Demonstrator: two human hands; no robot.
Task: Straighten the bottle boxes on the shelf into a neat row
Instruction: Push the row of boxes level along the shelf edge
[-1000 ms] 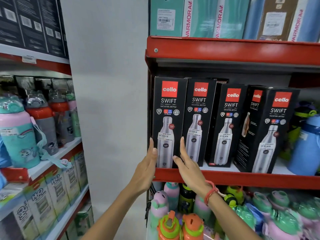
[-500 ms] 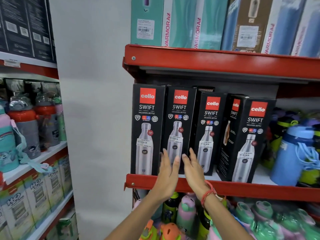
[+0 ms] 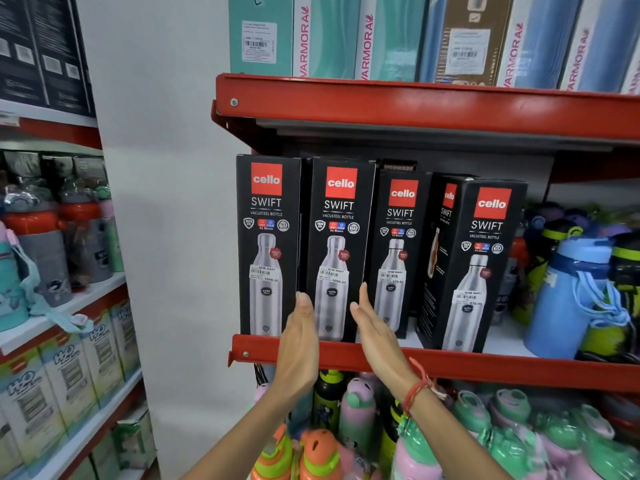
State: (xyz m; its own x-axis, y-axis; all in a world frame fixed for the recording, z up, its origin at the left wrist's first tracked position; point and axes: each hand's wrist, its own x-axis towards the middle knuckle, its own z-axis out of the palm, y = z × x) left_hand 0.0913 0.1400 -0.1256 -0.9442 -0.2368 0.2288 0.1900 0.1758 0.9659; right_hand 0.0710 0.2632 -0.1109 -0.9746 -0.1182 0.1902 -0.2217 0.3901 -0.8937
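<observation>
both hands flat, fingers released, left hand (image 3: 300,336) and right hand (image 3: 372,329) flanking second box (image 3: 337,244) at shelf (image 3: 485,367) front edge. two left boxes look square; third box (image 3: 398,244) set back, fourth box (image 3: 474,261) angled, both left to do.

top shelf: i see tall teal and blue varmora cartons (image 3: 332,36) standing side by side, and a brown carton (image 3: 467,39) with a barcode sticker.
right of me: a light blue plastic bottle with a carry strap (image 3: 571,292).
lower shelf: pink and green kids' bottles (image 3: 502,427), plus orange-capped ones (image 3: 318,452).
left rack: grey bottles with red collars (image 3: 41,244) above white h2o boxes (image 3: 69,372).
between racks: a plain white wall (image 3: 166,202).
</observation>
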